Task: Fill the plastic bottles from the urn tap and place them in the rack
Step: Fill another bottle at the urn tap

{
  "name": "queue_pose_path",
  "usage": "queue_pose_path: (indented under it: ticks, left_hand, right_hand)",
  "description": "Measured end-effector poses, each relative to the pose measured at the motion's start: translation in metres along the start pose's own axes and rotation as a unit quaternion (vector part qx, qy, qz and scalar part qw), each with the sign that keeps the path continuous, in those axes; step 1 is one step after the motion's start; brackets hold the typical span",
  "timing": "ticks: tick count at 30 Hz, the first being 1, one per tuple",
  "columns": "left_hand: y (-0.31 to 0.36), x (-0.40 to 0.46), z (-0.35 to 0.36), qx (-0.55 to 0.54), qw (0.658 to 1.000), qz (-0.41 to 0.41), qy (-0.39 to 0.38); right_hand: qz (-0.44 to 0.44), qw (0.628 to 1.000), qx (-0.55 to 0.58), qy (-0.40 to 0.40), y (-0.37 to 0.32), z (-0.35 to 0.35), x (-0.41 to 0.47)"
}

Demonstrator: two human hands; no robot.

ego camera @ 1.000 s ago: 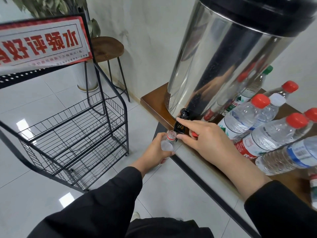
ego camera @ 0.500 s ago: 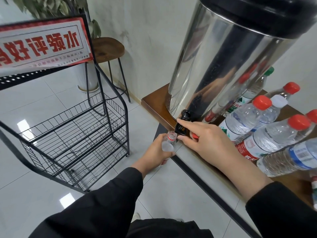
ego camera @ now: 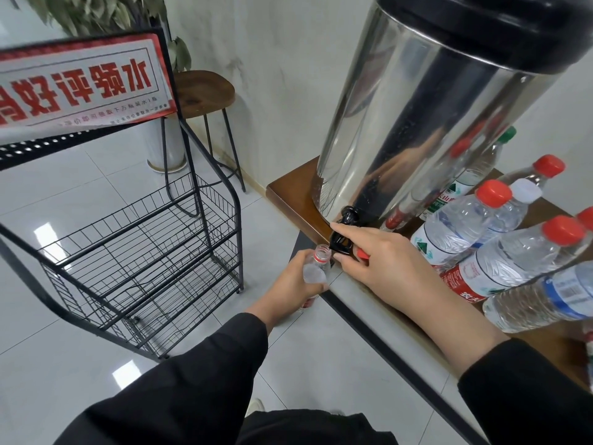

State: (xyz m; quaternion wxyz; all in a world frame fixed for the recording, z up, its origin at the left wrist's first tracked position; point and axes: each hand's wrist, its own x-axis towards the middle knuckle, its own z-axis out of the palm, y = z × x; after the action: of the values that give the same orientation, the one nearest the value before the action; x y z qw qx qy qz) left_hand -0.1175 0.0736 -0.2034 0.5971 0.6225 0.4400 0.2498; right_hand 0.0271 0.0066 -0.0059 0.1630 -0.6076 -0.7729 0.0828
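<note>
Below, left hand (ego camera: 290, 281) grips a clear ribbed bottle (ego camera: 316, 268); right hand (ego camera: 382, 261) pinches the urn's black tap (ego camera: 341, 237).

A single head-worn camera is looking forward and steeply down from close above the desk (ego camera: 288, 194) front left corner, taking in the floor (ego camera: 64, 364) leftward

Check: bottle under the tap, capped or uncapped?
Uncapped: the bottle in the left hand shows an open mouth below the tap.
</note>
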Motion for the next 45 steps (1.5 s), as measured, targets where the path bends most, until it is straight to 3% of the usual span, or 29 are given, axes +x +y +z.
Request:
queue_pose_path:
  ticks: [45]
  left_hand:
    - [0.014,-0.007,0.002,0.026,0.999,-0.028,-0.001]
  right_hand:
    - [0.041,0.999,-0.009,-0.027,0.000,0.000,0.000]
